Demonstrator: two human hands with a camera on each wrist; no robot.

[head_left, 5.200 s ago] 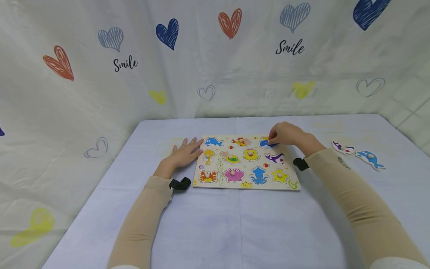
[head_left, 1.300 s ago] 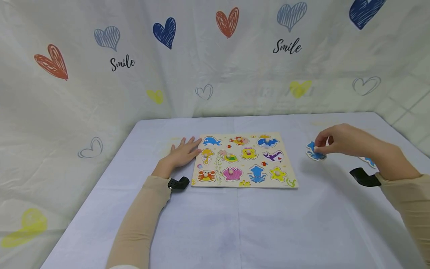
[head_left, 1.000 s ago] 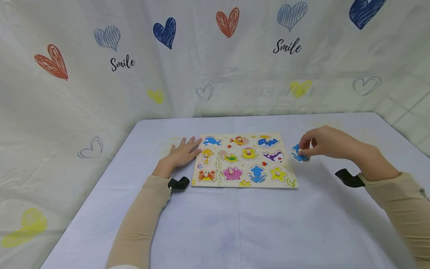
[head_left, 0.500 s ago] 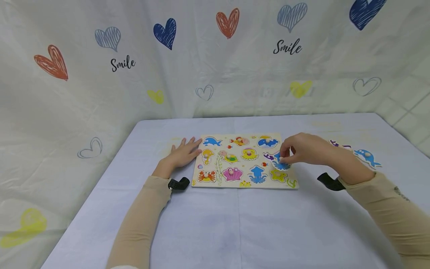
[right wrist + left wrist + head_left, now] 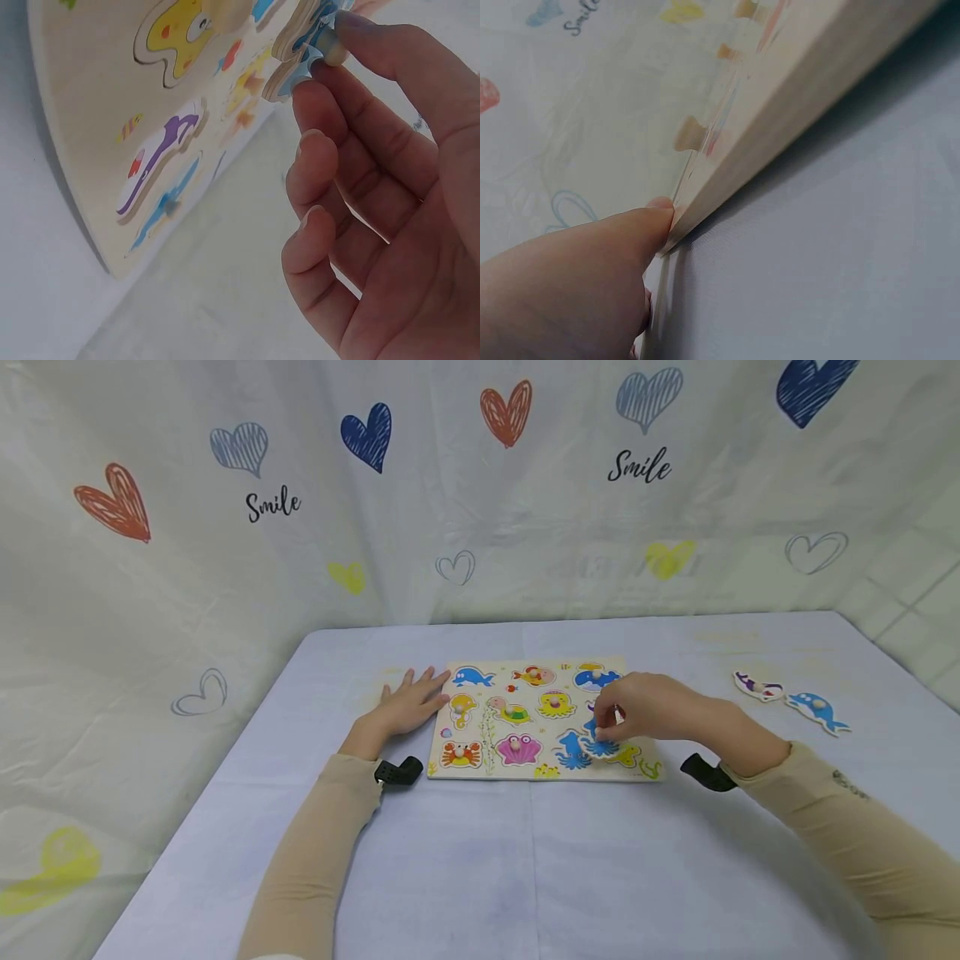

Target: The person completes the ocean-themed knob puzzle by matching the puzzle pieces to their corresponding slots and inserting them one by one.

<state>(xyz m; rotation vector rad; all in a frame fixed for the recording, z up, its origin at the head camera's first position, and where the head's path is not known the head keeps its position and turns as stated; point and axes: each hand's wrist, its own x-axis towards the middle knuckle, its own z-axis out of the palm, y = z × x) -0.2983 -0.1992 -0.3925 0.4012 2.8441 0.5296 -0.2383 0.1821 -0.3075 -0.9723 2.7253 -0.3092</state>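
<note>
A wooden peg puzzle board (image 5: 487,775) with sea-animal shapes lies on the table. My right hand (image 5: 648,706) pinches a blue squid puzzle piece (image 5: 600,748) by its knob, between thumb and forefinger; the other fingers curl loosely beneath in the right wrist view. In the head view the piece overlaps the right side of the squid-shaped recess (image 5: 572,750) and part of the yellow starfish (image 5: 624,756). My left hand (image 5: 401,706) lies with fingers spread at the board's left edge, its thumb touching the edge in the left wrist view. The purple recess (image 5: 161,161) holds no piece.
Two loose pieces lie on the table right of the board: a purple-and-white one (image 5: 757,687) and a blue dolphin-like one (image 5: 819,712). Seated pieces with knobs include the crab (image 5: 462,753) and pink shell (image 5: 519,749). A heart-printed curtain (image 5: 405,527) hangs behind the table.
My right hand first left the seated blue whale at the upper right, then took up the squid piece at the right and carried it left over the board. My left hand has stayed put.
</note>
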